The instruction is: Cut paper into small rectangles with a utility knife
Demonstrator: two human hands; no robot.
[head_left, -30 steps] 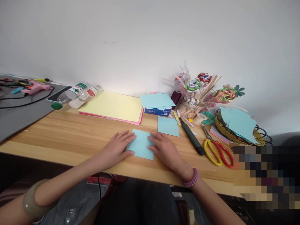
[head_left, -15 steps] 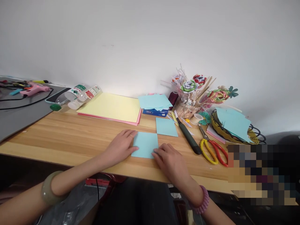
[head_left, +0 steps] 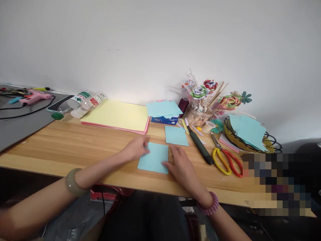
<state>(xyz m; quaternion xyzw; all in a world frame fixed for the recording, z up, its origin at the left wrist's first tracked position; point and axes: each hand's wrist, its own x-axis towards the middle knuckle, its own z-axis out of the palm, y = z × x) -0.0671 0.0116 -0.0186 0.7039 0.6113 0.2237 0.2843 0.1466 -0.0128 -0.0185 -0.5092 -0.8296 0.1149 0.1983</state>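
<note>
A square of light blue paper [head_left: 153,160] lies on the wooden table in front of me. My left hand [head_left: 137,147] is at its upper left corner, with thumb and curled fingers closed in a pinch there. At the right edge of the square rests my right hand [head_left: 181,164], its fingers stretched out and its thumb touching the paper. A second blue square [head_left: 176,135] lies just beyond, near my right fingertips.
Right of the squares lie a dark green utility knife [head_left: 200,146] and scissors [head_left: 222,157] with yellow and red handles. Behind are yellow paper [head_left: 117,115], a blue box [head_left: 164,119], paper flowers [head_left: 200,92] and a basket [head_left: 229,132]. Plastic bottles [head_left: 86,105] lie at left.
My left hand has gone from lying along the paper's left edge to pinching its upper left corner. My right fingers have straightened along the right edge. The near square has shifted slightly towards me.
</note>
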